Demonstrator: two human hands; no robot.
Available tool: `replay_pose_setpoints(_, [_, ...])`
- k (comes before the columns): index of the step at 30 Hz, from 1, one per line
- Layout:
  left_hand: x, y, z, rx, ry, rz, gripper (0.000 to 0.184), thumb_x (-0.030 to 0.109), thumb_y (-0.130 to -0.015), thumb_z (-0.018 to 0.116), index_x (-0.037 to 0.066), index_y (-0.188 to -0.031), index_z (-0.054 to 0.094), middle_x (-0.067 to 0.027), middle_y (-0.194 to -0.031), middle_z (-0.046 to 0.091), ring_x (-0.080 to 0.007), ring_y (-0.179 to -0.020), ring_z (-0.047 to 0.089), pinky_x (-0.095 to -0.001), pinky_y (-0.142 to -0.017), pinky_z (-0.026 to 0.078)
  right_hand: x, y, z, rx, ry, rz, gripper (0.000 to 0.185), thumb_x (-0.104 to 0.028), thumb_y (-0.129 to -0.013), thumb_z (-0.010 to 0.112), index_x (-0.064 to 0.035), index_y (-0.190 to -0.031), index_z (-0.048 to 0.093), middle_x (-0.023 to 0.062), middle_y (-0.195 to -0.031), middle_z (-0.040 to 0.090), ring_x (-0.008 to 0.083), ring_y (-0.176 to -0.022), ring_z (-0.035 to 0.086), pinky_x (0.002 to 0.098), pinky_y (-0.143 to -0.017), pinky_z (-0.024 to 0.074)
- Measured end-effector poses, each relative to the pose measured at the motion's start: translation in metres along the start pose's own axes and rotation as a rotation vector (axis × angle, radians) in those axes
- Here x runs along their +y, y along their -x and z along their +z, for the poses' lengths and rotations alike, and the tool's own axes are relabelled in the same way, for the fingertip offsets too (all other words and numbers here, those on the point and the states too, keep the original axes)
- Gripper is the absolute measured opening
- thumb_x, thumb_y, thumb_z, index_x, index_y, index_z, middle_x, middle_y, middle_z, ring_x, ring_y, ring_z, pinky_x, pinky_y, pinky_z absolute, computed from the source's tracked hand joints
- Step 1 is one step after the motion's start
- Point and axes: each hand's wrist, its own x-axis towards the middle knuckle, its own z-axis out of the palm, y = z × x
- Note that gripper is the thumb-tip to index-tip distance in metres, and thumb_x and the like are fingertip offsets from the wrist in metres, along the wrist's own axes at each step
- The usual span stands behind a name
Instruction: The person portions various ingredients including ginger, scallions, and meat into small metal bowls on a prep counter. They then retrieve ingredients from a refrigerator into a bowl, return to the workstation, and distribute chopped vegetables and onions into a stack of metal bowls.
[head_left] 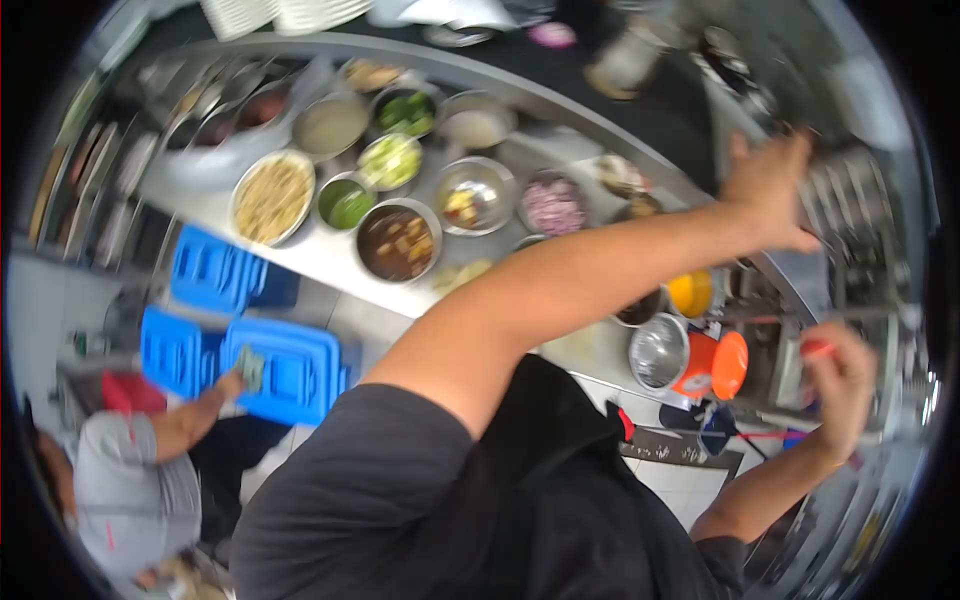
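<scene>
My left hand [768, 192] reaches out over the far right of the counter with its fingers spread. It holds nothing that I can see and is nearest to a blurred metal rack [850, 195]. Lower down at the right, my right hand [845, 385] is raised with curled fingers. A small red object [818, 348] shows at its fingertips; its kind is too blurred to name. Between my arms are a steel bowl [659, 352], an orange container [698, 365] and a bowl of something yellow-orange [690, 293]. My left forearm hides part of the counter.
The steel counter [330, 262] bears several bowls, including chopped red onion [555, 203], brown sauce with chunks [398, 241] and a pale shredded food [272, 198]. Blue lidded bins [290, 365] stand below. A person in grey [140, 490] has a hand with a cloth [250, 368] on one lid.
</scene>
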Motion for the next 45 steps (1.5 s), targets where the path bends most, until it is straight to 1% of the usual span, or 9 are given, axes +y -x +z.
replay_pose_setpoints(4, [0.000, -0.008, 0.005, -0.059, -0.027, -0.112, 0.135, 0.052, -0.054, 0.096, -0.003, -0.154, 0.024, -0.0257, -0.144, 0.050, -0.0375, -0.140, 0.047, -0.0685, -0.122, 0.014, 0.020, -0.018, 0.195, -0.523, -0.306, 0.358, 0.018, -0.010, -0.092, 0.074, -0.0009, -0.107, 0.073, -0.0010, -0.080, 0.068, 0.0069, -0.061, 0.055, 0.0245, -0.056, 0.0467])
replay_pose_setpoints(6, [-0.004, -0.008, 0.014, -0.048, -0.043, -0.122, 0.137, 0.054, -0.053, 0.096, -0.004, -0.154, 0.025, -0.0258, -0.142, 0.051, -0.0375, -0.139, 0.048, -0.0687, -0.123, 0.011, 0.037, -0.037, 0.280, -0.713, -0.113, 0.111, 0.023, -0.020, -0.097, 0.071, -0.0008, -0.108, 0.072, -0.0001, -0.080, 0.068, 0.0103, -0.061, 0.058, 0.0313, -0.056, 0.0482])
replay_pose_setpoints(9, [-0.009, -0.008, 0.030, 0.031, -0.043, -0.085, 0.141, 0.056, -0.050, 0.096, -0.005, -0.155, 0.025, -0.0256, -0.140, 0.052, -0.0379, -0.136, 0.050, -0.0690, -0.123, 0.007, 0.024, -0.067, 0.385, -0.506, -0.958, 0.243, 0.023, -0.013, -0.097, 0.068, -0.0031, -0.117, 0.072, 0.0032, -0.085, 0.070, 0.0124, -0.064, 0.061, 0.0332, -0.058, 0.0525])
replay_pose_setpoints(12, [-0.009, -0.007, 0.026, 0.047, -0.022, -0.073, 0.140, 0.057, -0.050, 0.095, -0.005, -0.155, 0.025, -0.0261, -0.140, 0.052, -0.0383, -0.137, 0.050, -0.0691, -0.123, 0.005, -0.037, -0.138, 0.403, -0.642, -0.394, 0.100, 0.027, -0.015, -0.098, 0.069, -0.0033, -0.123, 0.072, 0.0057, -0.093, 0.072, 0.0106, -0.075, 0.066, 0.0273, -0.060, 0.0544])
replay_pose_setpoints(21, [-0.008, -0.005, 0.023, 0.025, -0.051, -0.075, 0.140, 0.059, -0.052, 0.094, -0.005, -0.156, 0.026, -0.0268, -0.137, 0.055, -0.0372, -0.137, 0.050, -0.0709, -0.122, 0.002, 0.000, -0.209, 0.468, -0.336, -0.369, -0.103, 0.034, -0.002, -0.098, 0.064, 0.0025, -0.132, 0.062, 0.0097, -0.101, 0.070, 0.0130, -0.080, 0.068, 0.0268, -0.069, 0.0602])
replay_pose_setpoints(33, [-0.003, -0.008, -0.005, -0.057, 0.012, -0.020, 0.132, 0.052, -0.059, 0.094, -0.003, -0.157, 0.024, -0.0219, -0.145, 0.054, -0.0356, -0.135, 0.052, -0.0682, -0.118, 0.020, 0.050, -0.074, 0.331, 0.328, -0.270, 0.137, 0.019, -0.015, -0.100, 0.068, -0.0042, -0.116, 0.070, -0.0008, -0.092, 0.071, 0.0064, -0.080, 0.062, 0.0252, -0.074, 0.0513])
replay_pose_setpoints(35, [0.004, -0.014, -0.007, -0.085, -0.051, -0.021, 0.134, 0.053, -0.059, 0.094, -0.002, -0.159, 0.024, -0.0216, -0.150, 0.051, -0.0339, -0.137, 0.052, -0.0667, -0.115, 0.027, 0.038, -0.044, 0.185, -0.283, -0.477, 0.226, 0.025, -0.017, -0.101, 0.068, -0.0037, -0.121, 0.069, -0.0005, -0.095, 0.071, 0.0070, -0.082, 0.061, 0.0254, -0.076, 0.0503])
replay_pose_setpoints(41, [0.007, -0.012, -0.001, -0.102, -0.090, 0.015, 0.134, 0.048, -0.061, 0.095, 0.002, -0.160, 0.017, -0.0215, -0.150, 0.051, -0.0326, -0.140, 0.051, -0.0710, -0.117, 0.020, 0.004, -0.054, 0.029, 1.023, -0.186, -0.130, 0.040, -0.025, -0.096, 0.073, -0.0037, -0.129, 0.066, 0.0077, -0.113, 0.072, 0.0174, -0.093, 0.069, 0.0324, -0.084, 0.0539])
replay_pose_setpoints(45, [0.026, 0.005, -0.008, -0.104, -0.084, 0.055, 0.130, 0.043, -0.063, 0.094, 0.004, -0.160, 0.015, -0.0215, -0.150, 0.049, -0.0357, -0.140, 0.050, -0.0723, -0.116, 0.020, -0.004, -0.082, 0.003, 0.990, 0.197, -0.229, 0.059, -0.044, -0.084, 0.082, -0.0001, -0.121, 0.067, 0.0166, -0.112, 0.071, 0.0318, -0.100, 0.070, 0.0413, -0.090, 0.0544])
